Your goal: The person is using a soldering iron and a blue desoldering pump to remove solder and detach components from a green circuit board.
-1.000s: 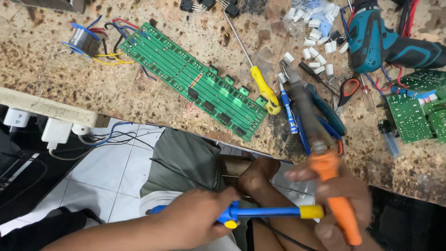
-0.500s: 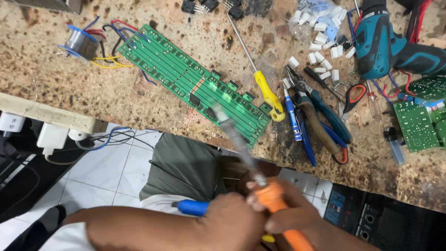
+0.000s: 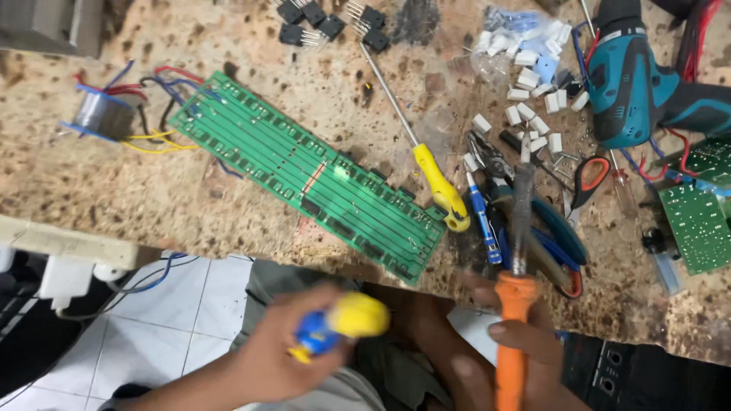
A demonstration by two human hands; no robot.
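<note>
orange-handled soldering iron (image 3: pixel 516 304) stands gripped in the right hand (image 3: pixel 518 358), tip up over the pliers (image 3: pixel 560 228); the left hand (image 3: pixel 285 358) is clenched round a blue-and-yellow desoldering pump (image 3: pixel 339 323) below the bench edge — tools at the ready. next: bring both tips onto the green circuit board (image 3: pixel 312 175).

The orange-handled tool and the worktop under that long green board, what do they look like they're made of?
The orange-handled tool, gripped by the right hand, seems to have a matte plastic or rubbery handle and a dull grey metal shaft with dark tarnish. The worktop looks like polished stone, maybe granite or a speckled imitation: tan with dark flecks. The long green board looks like glossy lacquered circuit laminate.
</note>
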